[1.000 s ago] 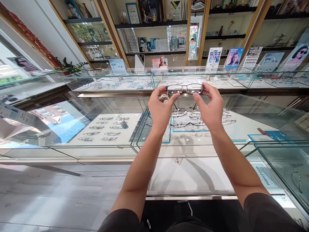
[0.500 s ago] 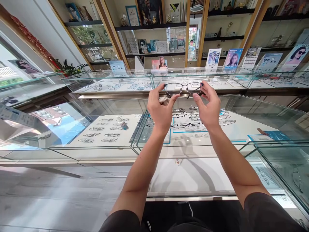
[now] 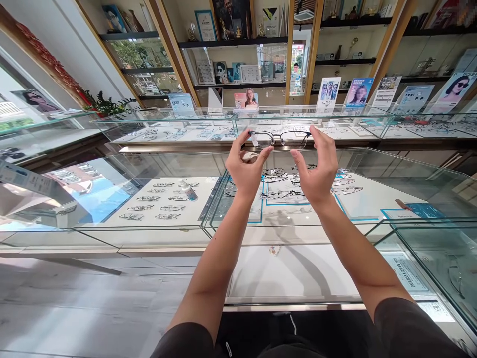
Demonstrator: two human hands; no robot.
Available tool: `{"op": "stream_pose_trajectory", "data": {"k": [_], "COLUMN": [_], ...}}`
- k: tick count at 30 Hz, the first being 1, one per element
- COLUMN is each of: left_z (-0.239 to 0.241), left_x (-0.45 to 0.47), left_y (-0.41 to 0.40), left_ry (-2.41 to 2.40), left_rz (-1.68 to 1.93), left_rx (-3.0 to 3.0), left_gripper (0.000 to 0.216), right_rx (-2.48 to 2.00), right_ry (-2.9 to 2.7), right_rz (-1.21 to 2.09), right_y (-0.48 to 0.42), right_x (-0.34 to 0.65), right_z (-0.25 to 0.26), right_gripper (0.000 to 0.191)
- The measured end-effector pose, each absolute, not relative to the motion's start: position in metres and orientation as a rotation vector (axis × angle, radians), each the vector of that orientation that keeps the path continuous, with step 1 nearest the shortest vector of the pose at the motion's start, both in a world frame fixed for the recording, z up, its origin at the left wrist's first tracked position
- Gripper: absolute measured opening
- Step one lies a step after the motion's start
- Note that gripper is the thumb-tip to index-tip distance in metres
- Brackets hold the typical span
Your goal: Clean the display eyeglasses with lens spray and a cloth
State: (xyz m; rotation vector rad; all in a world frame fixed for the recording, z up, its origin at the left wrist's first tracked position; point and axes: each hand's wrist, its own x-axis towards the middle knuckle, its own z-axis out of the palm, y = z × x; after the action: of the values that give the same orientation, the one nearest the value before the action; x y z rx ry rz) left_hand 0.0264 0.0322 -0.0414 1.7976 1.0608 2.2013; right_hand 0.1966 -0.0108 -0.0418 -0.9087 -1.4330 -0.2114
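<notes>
A pair of glasses [image 3: 276, 135] with a dark upper rim is held up level over the glass counter, a small white label on its left lens. My left hand [image 3: 244, 171] is closed on the left end of the frame, index finger at the corner and thumb below the lens. A crumpled pale cloth [image 3: 250, 157] shows tucked in that same hand. At the other end, my right hand [image 3: 319, 169] has its index fingertip against the frame's corner, with the thumb under the right lens. Its other fingers are partly hidden.
Below the hands is a glass display case [image 3: 357, 199] with rows of glasses inside. A white spray bottle [image 3: 188, 190] stands on the left counter. Farther back runs another glass case [image 3: 234, 119] with upright cards [image 3: 328, 94]. A potted plant [image 3: 112, 105] is at the left.
Both hands and the glasses have shifted slightly left. The glasses have turned: the temples seen through and below the lenses before no longer show there, and a label now appears on the left lens.
</notes>
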Motion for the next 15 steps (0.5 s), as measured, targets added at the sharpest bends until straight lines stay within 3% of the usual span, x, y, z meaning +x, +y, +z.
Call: {"op": "stream_pose_trajectory", "data": {"k": [5, 15], "left_z": [-0.045, -0.053], "left_x": [0.026, 0.021], "left_y": [0.036, 0.042], "left_ry": [1.115, 1.248], "left_rz": [2.302, 2.525], "left_rx": [1.838, 2.145], "left_gripper": [0.067, 0.073], "right_rx": [-0.875, -0.751], "right_ry": [-1.404, -1.163], "right_rz": [-0.214, 0.329], "right_y": [-0.007, 0.0], "right_x": [0.199, 0.212], "right_z": [-0.044, -0.036], "right_gripper": [0.057, 0.043]}}
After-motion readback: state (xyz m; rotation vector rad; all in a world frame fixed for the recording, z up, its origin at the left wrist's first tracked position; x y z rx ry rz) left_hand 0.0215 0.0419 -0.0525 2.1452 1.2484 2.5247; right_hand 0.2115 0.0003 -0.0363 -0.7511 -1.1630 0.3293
